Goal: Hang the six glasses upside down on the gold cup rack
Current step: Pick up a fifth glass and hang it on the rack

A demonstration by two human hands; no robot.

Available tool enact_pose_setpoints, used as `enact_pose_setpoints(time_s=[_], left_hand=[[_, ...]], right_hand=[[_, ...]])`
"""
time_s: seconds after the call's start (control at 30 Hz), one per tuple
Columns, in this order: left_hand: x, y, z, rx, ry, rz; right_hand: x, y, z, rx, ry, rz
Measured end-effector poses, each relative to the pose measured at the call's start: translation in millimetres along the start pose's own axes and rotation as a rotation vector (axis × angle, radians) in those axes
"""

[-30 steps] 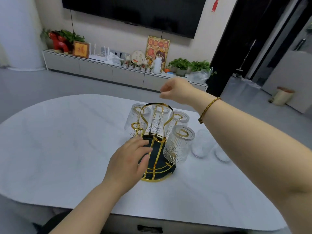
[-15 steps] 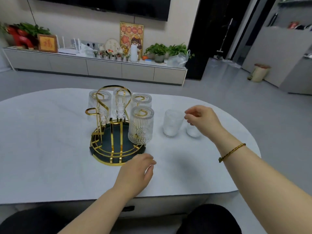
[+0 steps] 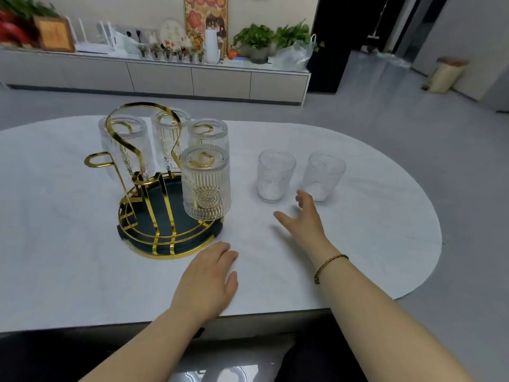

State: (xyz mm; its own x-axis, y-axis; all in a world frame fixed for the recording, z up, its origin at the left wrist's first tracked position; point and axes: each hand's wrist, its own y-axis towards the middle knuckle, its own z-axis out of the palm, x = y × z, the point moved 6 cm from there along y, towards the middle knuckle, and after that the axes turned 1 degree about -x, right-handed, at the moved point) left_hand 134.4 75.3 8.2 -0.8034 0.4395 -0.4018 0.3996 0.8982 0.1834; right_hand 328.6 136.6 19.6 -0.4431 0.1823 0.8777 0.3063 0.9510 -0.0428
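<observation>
The gold cup rack (image 3: 154, 205) with its dark round base stands on the white table (image 3: 82, 271), left of centre. Several ribbed glasses hang upside down on its arms; the nearest hanging glass (image 3: 206, 183) is at the rack's right side. One gold arm (image 3: 96, 160) at the left is bare. Two glasses stand upright on the table to the right: one (image 3: 275, 175) nearer the rack, the other (image 3: 322, 175) beyond it. My right hand (image 3: 303, 219) is open, fingers spread, just in front of these two glasses. My left hand (image 3: 209, 277) rests flat on the table by the rack's base.
The table's rounded right end (image 3: 429, 244) drops to the grey floor. A low cabinet (image 3: 192, 78) with plants, frames and a white bottle runs along the far wall. A small bin (image 3: 446, 74) stands far right. My dark-clad legs show below the table's near edge.
My right hand came down from above the rack to the two upright glasses and spread its fingers. My left hand slid off the rack's base onto the table. The view tilted down and shifted right.
</observation>
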Motion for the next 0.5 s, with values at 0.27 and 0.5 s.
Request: enact_pose_setpoints(time_s=[0.27, 0.5], left_hand=[[-3, 4, -6, -0.013, 0.135, 0.029], [-6, 6, -5, 0.009, 0.175, 0.025]], right_hand=[[6, 41, 27, -0.065, -0.044, -0.051], [8, 61, 27, -0.167, -0.012, -0.034]])
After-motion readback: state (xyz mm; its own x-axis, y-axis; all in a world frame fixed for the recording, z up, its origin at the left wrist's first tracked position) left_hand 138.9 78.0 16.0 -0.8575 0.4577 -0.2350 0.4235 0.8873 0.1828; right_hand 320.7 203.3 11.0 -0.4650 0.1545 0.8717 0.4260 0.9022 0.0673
